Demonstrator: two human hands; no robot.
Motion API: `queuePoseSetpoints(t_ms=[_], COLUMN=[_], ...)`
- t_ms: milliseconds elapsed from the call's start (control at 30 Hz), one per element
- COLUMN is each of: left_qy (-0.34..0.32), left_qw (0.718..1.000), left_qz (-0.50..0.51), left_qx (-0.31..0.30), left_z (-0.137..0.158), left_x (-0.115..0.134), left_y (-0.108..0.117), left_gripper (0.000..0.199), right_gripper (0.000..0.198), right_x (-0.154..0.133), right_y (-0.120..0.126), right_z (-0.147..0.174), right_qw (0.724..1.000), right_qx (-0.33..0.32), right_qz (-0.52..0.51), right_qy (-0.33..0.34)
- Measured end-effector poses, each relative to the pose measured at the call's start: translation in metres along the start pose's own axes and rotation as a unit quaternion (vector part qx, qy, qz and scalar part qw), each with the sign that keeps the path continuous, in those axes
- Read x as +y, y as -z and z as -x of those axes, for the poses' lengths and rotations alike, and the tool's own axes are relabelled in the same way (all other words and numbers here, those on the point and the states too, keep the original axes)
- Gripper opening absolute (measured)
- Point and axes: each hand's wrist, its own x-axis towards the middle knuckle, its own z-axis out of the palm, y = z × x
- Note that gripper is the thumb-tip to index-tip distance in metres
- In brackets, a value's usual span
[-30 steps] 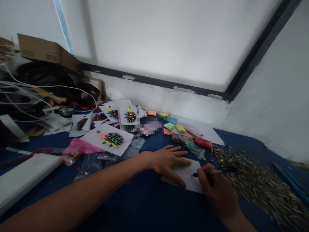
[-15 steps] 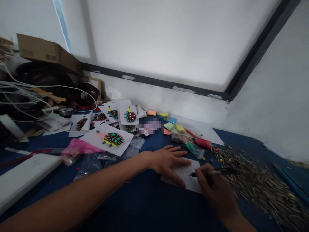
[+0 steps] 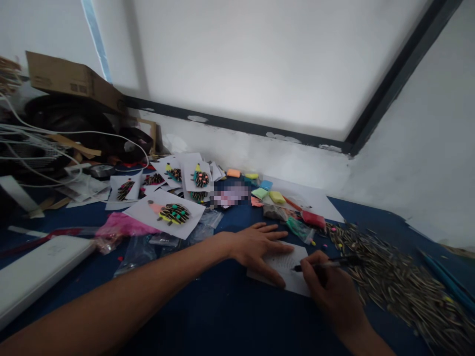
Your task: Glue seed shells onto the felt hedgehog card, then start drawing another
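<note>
A small white sheet of paper (image 3: 293, 282) lies on the blue tabletop with rows of short dark pen strokes on it. My left hand (image 3: 258, 248) rests flat across its left part, fingers spread. In my right hand (image 3: 330, 289) a black pen (image 3: 326, 264) is pinched, its tip on or just above the marks near the middle of the sheet. Right of that hand spreads a heap of striped sunflower seeds (image 3: 401, 282). Beyond the sheet lie a green plastic bag (image 3: 300, 230) and a red clay packet (image 3: 312, 219).
Cards with seed-and-clay hedgehogs (image 3: 175, 214) lie at the back left. Coloured clay packets (image 3: 276, 197) sit near the wall. A long white case (image 3: 44, 272) stands at left, below tangled white cables (image 3: 48, 131) and a cardboard box (image 3: 69, 76).
Almost nothing differs. The pen has shifted very slightly over the marks; the left hand and the sheet stay in place.
</note>
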Motion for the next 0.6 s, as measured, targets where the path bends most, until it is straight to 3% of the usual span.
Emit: queuePoseSetpoints(t_ms=[600], left_qy=[0.004], left_qw=[1.000], left_qz=[-0.001], left_qx=[0.001], left_z=[-0.0002], left_x=[0.0001], left_y=[-0.0004], left_gripper=[0.088], right_gripper=[0.031], right_x=[-0.0005], right_y=[0.0011], right_z=[0.0010], right_qw=[1.000], right_qx=[0.012], right_qz=[-0.001], right_qy=[-0.014])
